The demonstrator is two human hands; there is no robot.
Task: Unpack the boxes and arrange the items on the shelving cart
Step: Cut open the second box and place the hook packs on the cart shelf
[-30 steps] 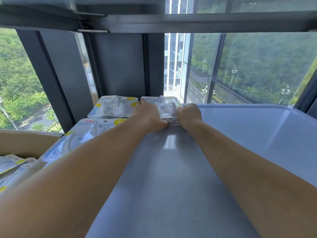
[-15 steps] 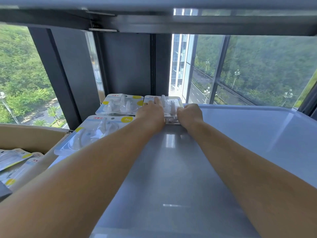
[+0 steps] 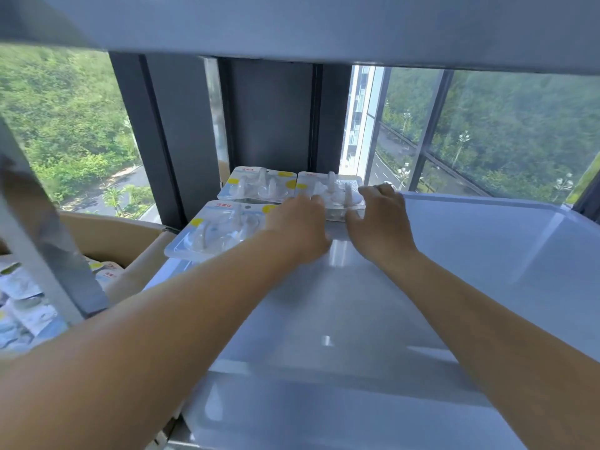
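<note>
Blister packs in box (image 3: 22,303): lay loose in the cardboard box (image 3: 107,235) at far left; blurred and partly hidden by the cart's grey upright post (image 3: 42,228), so their print could not be read.
Near pack (image 3: 220,230): clear moulded plastic over white card, yellow dots at the corners; sat flat on the shelf's left edge, its right end covered by the left wrist.
Rear-left pack (image 3: 259,185): same type, at the shelf's back corner, touching the pack to its right.
Left hand (image 3: 300,227): fingers fairly straight, resting on the rear-right pack's left edge; fingertips blurred.
Rear-right pack (image 3: 334,196): glossy clear bubbles; near edge hidden between the two hands.
Right hand (image 3: 380,222): fingers spread and relaxed, touching that pack's right side, gripping nothing.
Shelf (image 3: 470,254): smooth grey tray with raised rim, reflective.
Upper shelf (image 3: 324,24): cut off by the frame's top.
</note>
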